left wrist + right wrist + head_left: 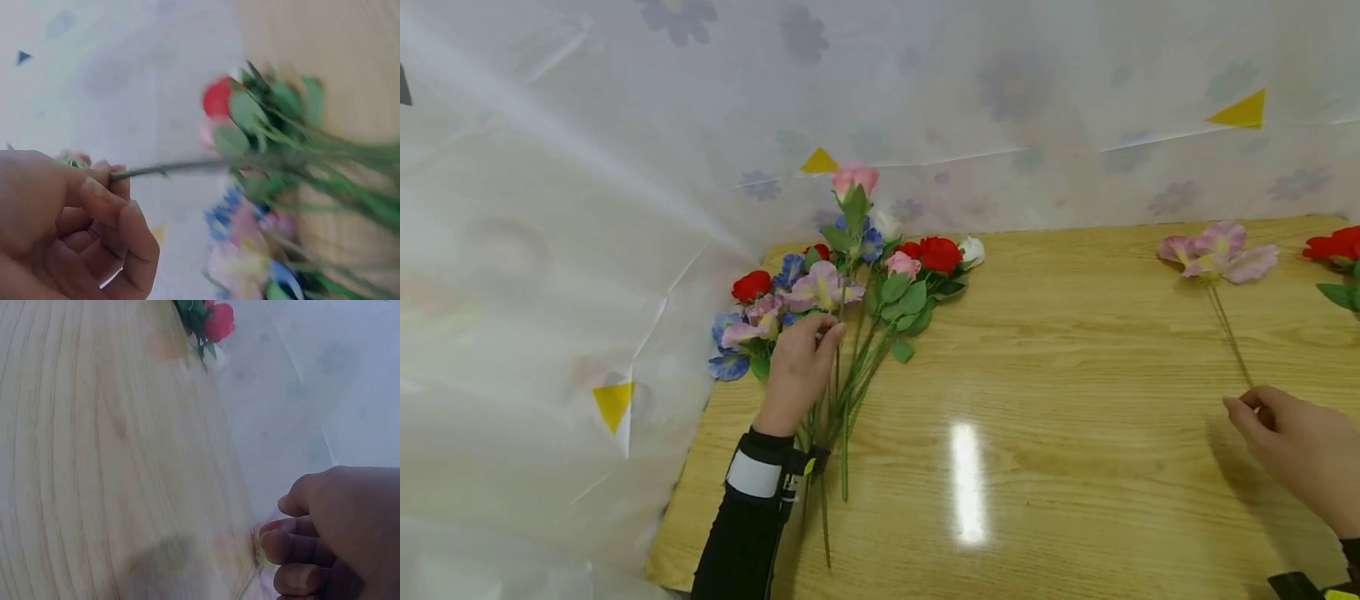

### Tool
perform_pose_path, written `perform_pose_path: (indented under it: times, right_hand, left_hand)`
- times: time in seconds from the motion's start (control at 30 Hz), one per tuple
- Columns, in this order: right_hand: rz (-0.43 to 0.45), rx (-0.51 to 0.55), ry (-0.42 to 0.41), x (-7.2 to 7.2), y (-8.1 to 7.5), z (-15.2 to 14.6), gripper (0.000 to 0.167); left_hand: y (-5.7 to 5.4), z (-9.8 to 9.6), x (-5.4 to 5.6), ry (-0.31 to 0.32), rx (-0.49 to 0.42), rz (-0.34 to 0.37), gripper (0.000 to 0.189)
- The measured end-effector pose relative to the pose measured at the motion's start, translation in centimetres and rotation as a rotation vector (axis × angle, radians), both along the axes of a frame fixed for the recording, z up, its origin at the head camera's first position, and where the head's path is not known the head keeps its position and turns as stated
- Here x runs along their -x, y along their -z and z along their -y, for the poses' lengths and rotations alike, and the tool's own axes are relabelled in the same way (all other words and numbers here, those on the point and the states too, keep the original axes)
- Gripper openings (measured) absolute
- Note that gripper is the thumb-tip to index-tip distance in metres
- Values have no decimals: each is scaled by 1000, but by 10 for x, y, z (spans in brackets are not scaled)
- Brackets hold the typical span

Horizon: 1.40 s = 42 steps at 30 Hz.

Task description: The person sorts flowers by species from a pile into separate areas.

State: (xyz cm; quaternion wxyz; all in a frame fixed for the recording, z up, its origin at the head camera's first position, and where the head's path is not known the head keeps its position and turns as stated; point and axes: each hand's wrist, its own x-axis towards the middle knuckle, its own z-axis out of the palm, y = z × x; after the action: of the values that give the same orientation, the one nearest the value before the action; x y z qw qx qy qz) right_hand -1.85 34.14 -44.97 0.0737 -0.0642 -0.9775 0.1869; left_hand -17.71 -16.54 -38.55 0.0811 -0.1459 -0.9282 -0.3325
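My left hand (797, 367) pinches the green stem of a pink rose (855, 182) between thumb and fingers. The rose stands above the other blooms; in the left wrist view its stem (187, 167) runs rightward from the fingertips. Beneath it lies a bunch with red roses (940, 254), blue flowers (727, 367) and pale purple flowers (820, 287), stems toward me. At the right, my right hand (1296, 446) has loosely curled fingers, close over the thin stem of a pink-purple flower (1221, 250). In the right wrist view that stem (247, 584) passes beside the fingers.
A wooden table (1037, 375) lies under the flowers, with a lamp reflection near its middle. Another red flower (1333, 244) is at the far right edge. Flower-printed translucent sheeting (1000, 108) with yellow triangles rises behind and to the left.
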Motion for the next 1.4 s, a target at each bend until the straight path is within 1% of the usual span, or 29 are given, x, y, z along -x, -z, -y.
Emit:
perform_pose_path:
  times: [0.07,0.1,0.17,0.23,0.3,0.4,0.47,0.53,0.6,0.63,0.7,0.8,0.93,1.0,1.07,1.17,1.23,1.3,1.33,1.4]
  right_hand:
    - [-11,-4,-69,5,-6,12,31]
    - [-4,15,-105,8,-9,18,28]
    - [4,52,-184,13,-13,32,22]
    - [22,120,-260,17,-17,45,19]
    - [37,206,-333,19,-22,62,16]
    - [60,354,-449,22,-30,90,11]
    - [109,476,-540,25,-36,108,12]
    - [183,604,-629,27,-41,123,16]
    - [257,702,-700,28,-45,133,19]
    - [283,734,-721,28,-46,136,19]
    - [299,763,-747,28,-46,139,18]
    - [292,774,-752,25,-43,140,13]
    - [287,775,-738,22,-38,139,10]
    - [272,750,-722,20,-36,138,10]
    - [235,718,-710,18,-35,136,10]
    - [123,648,-677,13,-34,128,16]
    - [41,593,-637,11,-32,118,19]
    - [-23,519,-560,9,-29,102,18]
    - [-36,471,-500,8,-27,91,15]
    - [-68,347,-363,5,-26,65,9]
  left_hand:
    - [-10,-11,-2,52,-85,14,21]
    - [-14,-17,-4,80,-130,29,21]
    - [-19,-30,-8,123,-193,58,21]
    - [-19,-43,-13,164,-266,109,20]
    - [-16,-56,-19,211,-335,185,19]
    - [-10,-79,-27,310,-418,307,18]
    - [-6,-96,-32,392,-442,364,17]
    - [-2,-112,-37,462,-441,391,15]
    - [1,-126,-42,505,-428,395,14]
    - [2,-131,-44,520,-419,393,13]
    - [4,-140,-49,536,-402,378,12]
    - [3,-146,-53,556,-394,358,12]
    - [2,-152,-55,612,-410,338,13]
    - [2,-154,-56,639,-417,332,12]
    - [4,-156,-57,656,-421,325,12]
    - [4,-155,-56,660,-401,323,14]
    - [5,-150,-54,647,-387,337,19]
    - [5,-140,-49,610,-364,351,23]
    - [6,-133,-46,580,-351,355,23]
    - [7,-116,-39,498,-314,348,23]
